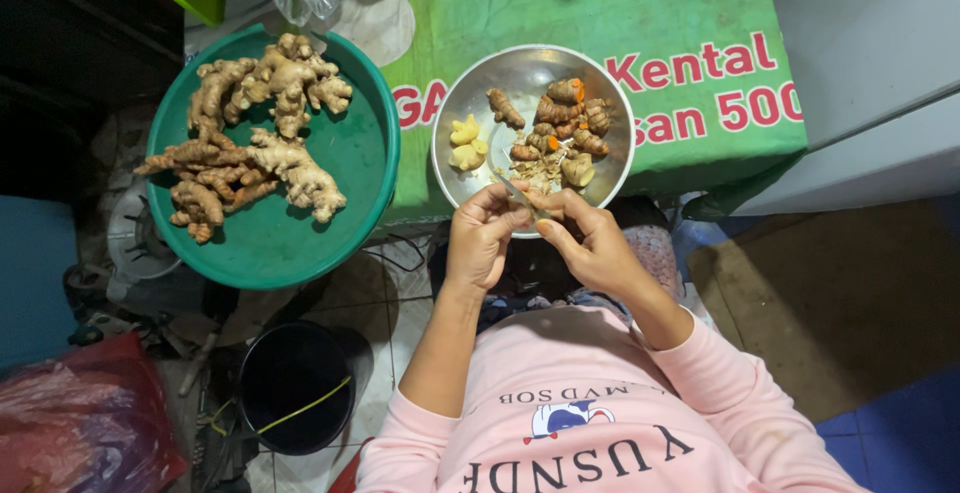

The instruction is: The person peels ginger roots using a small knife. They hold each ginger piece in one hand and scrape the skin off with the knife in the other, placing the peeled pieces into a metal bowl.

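Two containers: steel bowl (610,168) holding turmeric pieces (562,118) and peelings; green basin (280,243) holding ginger roots (250,133). You're gripping a knife (520,196) in your left hand (480,238), right hand (590,243) closing on something unclear, over the bowl's near rim.

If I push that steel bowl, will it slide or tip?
The steel bowl probably slides easily: smooth metal on a slick green cover. Its near rim seems to overhang the edge, so a push there might tip it. The few roots inside add little weight.

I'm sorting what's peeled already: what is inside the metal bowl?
In the metal bowl: brown roots, some showing orange cuts, two pale yellow peeled pieces and loose peelings. The hands cover its near rim, so anything there is hidden.
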